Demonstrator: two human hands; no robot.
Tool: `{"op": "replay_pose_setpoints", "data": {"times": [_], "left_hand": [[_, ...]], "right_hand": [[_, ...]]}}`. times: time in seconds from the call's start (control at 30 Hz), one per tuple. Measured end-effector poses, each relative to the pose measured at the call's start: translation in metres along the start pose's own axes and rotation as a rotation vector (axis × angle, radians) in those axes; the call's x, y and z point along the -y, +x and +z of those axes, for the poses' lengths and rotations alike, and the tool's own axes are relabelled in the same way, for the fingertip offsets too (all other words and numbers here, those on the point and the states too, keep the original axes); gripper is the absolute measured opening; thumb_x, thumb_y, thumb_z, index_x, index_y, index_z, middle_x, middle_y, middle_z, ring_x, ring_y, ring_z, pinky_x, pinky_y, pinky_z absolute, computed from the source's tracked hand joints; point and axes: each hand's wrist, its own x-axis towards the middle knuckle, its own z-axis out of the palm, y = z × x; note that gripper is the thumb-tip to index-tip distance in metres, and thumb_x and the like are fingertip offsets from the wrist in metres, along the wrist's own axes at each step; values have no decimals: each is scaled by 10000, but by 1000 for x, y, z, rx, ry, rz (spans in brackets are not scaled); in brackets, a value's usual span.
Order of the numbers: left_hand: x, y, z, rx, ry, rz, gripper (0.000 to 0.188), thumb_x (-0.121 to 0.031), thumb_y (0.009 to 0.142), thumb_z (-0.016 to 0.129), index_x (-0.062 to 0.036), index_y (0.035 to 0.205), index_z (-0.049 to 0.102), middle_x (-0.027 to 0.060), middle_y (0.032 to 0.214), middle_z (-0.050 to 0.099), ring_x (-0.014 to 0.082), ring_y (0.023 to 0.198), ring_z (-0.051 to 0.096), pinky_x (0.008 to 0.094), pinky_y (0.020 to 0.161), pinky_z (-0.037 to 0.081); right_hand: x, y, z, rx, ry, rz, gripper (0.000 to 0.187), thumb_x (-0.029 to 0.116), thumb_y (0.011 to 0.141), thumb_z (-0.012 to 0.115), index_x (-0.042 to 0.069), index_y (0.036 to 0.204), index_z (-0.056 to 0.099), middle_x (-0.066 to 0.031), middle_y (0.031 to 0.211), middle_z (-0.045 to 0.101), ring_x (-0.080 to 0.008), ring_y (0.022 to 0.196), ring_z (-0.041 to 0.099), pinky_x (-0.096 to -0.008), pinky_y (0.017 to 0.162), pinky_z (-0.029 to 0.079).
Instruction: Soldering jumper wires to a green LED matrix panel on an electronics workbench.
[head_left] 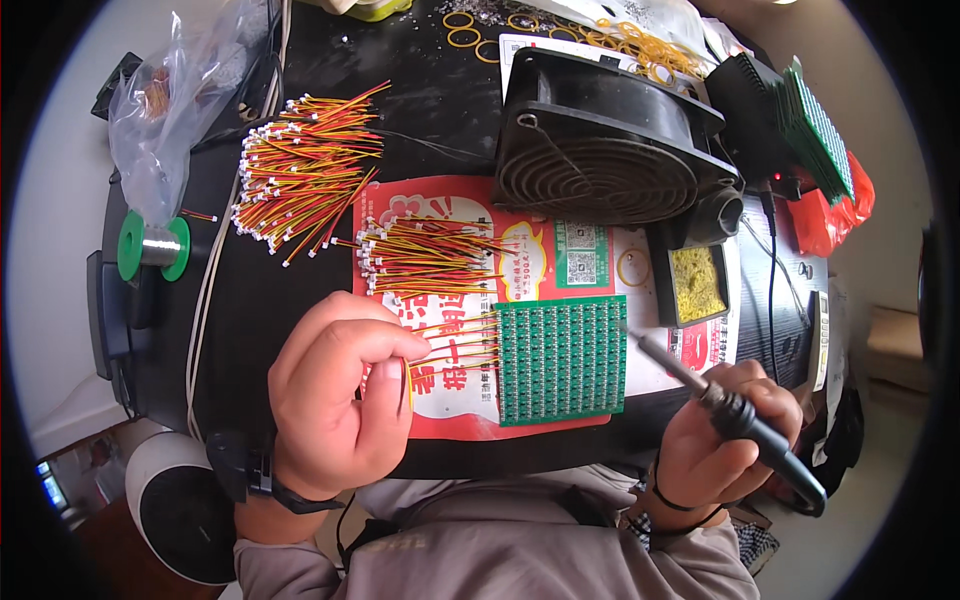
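Observation:
A green panel of small circuit boards lies on a red and white printed sheet. Thin wires stretch from its left edge toward my left hand. That hand is closed, thumb against forefinger, on a thin wire lead; its far end is hidden by the fingers. My right hand grips a soldering iron by its dark handle. The iron's metal tip points up and left, just right of the panel and apart from it. Beyond the panel lies a pile of wire leads with white connectors.
A larger lead pile lies at the far left, near a green solder spool. A black fan stands behind the panel. Right of it sit a yellow sponge in a black tray and stacked green boards. Rubber bands lie at the back.

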Motion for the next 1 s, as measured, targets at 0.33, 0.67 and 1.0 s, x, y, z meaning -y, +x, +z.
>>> {"op": "replay_pose_setpoints", "data": {"times": [0.33, 0.67, 1.0], "left_hand": [[-22, -6, -1, 88, -28, -60, 105, 91, 809, 612, 32, 896, 613, 175, 942, 653, 204, 822, 637, 309, 741, 523], [-16, -35, 25, 118, 150, 88, 321, 142, 663, 662, 11, 955, 694, 112, 822, 672, 235, 633, 635, 338, 573, 524], [-12, -35, 32, -26, 282, 121, 265, 99, 689, 724, 36, 946, 709, 136, 906, 656, 240, 655, 638, 331, 563, 520]], "right_hand": [[-6, -3, 3, 352, 192, 29, 379, 202, 786, 771, -9, 986, 528, -82, 650, 549, -181, 506, 518, -302, 455, 416], [-6, -3, 8, 420, 186, 30, 368, 225, 762, 792, 4, 934, 552, -56, 639, 551, -176, 493, 523, -300, 436, 413], [3, -6, 14, 397, 78, -18, 382, 335, 846, 671, 19, 960, 488, -38, 628, 450, -129, 516, 431, -277, 455, 329]]}}
